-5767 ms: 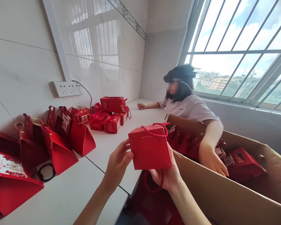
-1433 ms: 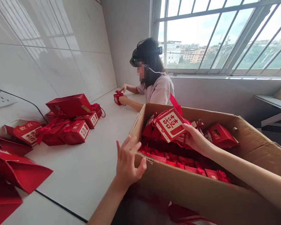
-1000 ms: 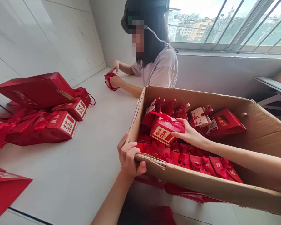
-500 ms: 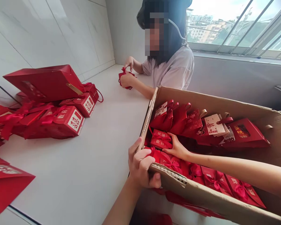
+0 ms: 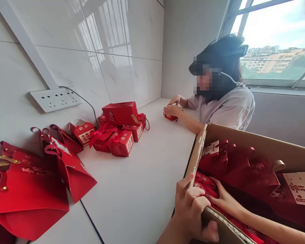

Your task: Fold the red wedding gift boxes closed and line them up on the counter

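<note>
My left hand is closed over the near corner of an open cardboard box, its fingers hooked over the rim. Inside that box, my right hand grips the end of a small red gift box with gold lettering and a red ribbon; part of its fingers is hidden. Red gift bags with loop handles stand in a row along the carton's far side. Some carry pale printed cards. More red packages lie along the near side, mostly behind my hand and the carton wall.
Across the white table, a person in a headset handles a small red box. Several ribboned red boxes are piled by the tiled wall. Large red gift bags stand at left, below a power socket strip.
The view has swung left and up, bringing the socket strip and more bags into sight. Both my hands stay at the carton, left on its rim and right at the gift box.
</note>
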The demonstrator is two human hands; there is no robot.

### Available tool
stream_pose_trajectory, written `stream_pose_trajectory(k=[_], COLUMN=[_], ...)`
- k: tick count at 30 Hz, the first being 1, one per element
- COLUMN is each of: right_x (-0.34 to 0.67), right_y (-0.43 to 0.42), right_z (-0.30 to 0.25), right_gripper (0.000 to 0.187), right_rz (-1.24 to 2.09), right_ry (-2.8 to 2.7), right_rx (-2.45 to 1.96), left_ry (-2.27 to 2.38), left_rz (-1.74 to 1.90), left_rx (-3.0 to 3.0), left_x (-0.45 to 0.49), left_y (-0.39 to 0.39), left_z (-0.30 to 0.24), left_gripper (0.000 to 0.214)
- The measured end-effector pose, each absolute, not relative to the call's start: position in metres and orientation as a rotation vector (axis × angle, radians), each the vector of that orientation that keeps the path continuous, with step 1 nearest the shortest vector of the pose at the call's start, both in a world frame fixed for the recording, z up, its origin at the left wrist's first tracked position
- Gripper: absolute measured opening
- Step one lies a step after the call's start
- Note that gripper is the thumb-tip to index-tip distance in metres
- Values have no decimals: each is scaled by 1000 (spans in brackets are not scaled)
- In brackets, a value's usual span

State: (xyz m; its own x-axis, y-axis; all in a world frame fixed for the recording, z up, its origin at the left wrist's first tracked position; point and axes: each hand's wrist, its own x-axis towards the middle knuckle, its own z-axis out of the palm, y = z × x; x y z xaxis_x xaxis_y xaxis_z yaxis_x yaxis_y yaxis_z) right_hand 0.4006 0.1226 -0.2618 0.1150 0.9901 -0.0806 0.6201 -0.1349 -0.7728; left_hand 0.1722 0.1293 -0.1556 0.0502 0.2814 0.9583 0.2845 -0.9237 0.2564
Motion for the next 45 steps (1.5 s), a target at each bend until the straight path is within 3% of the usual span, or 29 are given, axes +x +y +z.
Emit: stream_pose_trajectory(k=[13, 20, 26, 34, 45], right_x=[410, 409, 398, 397, 400], right_y=[121, 127, 150, 170, 178], right_z=[-230, -225, -213, -220, -206], right_gripper=[78, 71, 39, 17, 19], right_rz=[488, 544, 514, 609, 872], right_ry=[-1893, -1943, -1968, -1953, -1924], right_rx=[-1827, -1896, -1742, -1669, -1646], left_ry=[-501, -489, -472, -475, -490], left_rz=[-2033, -2047, -2051, -2047, -2051], left_rx=[-2373, -2363, -2358, -2362, -2351], left_x=[170, 171, 171, 171, 171], left_y=[137, 138, 139, 138, 138], left_z=[-160, -162, -162, -162, -162], left_gripper=[28, 27, 27, 28, 27])
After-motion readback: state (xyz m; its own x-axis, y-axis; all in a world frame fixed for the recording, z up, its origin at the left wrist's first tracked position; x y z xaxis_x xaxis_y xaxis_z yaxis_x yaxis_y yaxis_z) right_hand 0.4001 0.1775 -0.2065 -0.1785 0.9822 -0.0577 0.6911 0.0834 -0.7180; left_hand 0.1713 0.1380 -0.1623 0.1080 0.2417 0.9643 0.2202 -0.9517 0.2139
